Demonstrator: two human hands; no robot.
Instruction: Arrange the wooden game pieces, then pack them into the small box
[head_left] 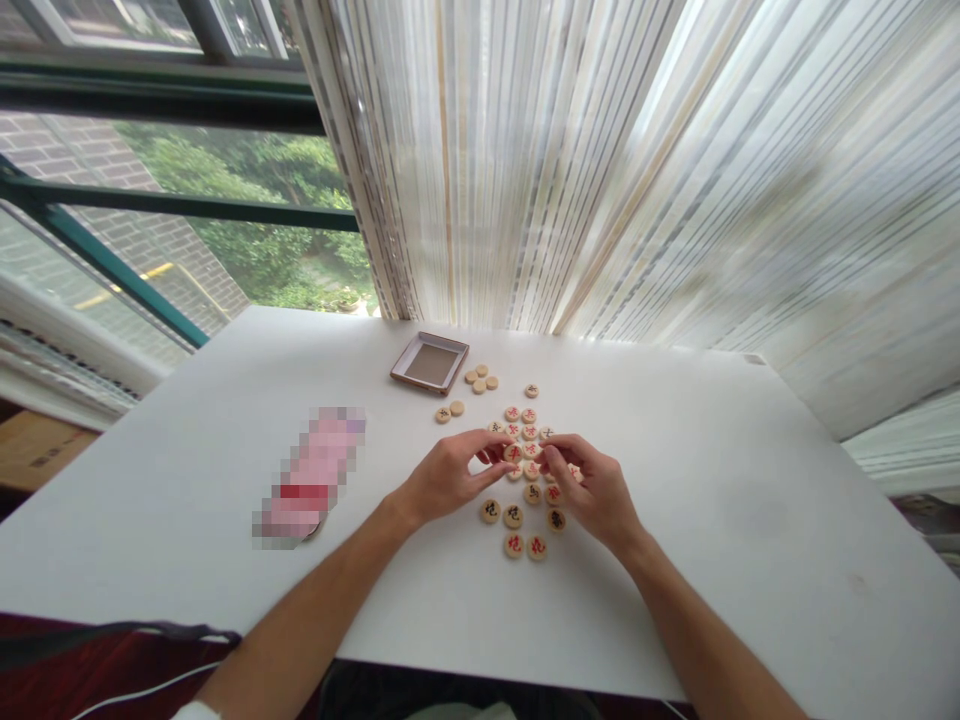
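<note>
Several round wooden chess pieces [523, 430] with red or black characters lie clustered on the white table [712, 500]. My left hand [450, 475] rests at the left of the cluster, fingers curled, thumb and forefinger pinching a piece [512, 453]. My right hand [589, 490] lies at the right of the cluster, fingertips bent down onto the pieces and pinched together near the left hand's fingertips. More pieces [525, 545] lie below both hands, close to the wrists.
An open, shallow brown box [430, 363] sits at the far middle of the table, with a few plain-faced pieces [481, 378] beside it. A blurred pink object [311, 478] lies left of my left forearm. Curtains and a window stand behind the table.
</note>
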